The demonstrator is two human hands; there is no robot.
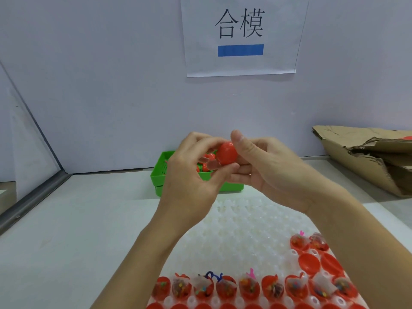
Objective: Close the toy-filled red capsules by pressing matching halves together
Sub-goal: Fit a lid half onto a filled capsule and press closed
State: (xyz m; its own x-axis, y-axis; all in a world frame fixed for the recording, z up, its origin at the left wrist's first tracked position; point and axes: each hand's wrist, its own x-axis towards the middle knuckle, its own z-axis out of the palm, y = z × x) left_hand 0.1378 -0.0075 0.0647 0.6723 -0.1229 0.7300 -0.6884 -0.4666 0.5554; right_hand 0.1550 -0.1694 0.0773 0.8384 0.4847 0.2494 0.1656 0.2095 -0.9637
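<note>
Both hands meet above the white dimpled tray (pixel 243 221), the left hand (pixel 194 172) and right hand (pixel 267 170) with fingers curled and clamped round one red capsule (pixel 227 155), held in front of the green basket (pixel 160 175). It looks light, stiff and glossy, so probably slippery; squeezing on the two domed ends seems best. Filled open halves (pixel 249 288) wait along the tray's near edge.

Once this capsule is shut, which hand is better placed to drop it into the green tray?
Probably the left hand: it grips the red capsule directly in front of the green tray, while the right hand sits further right.
</note>
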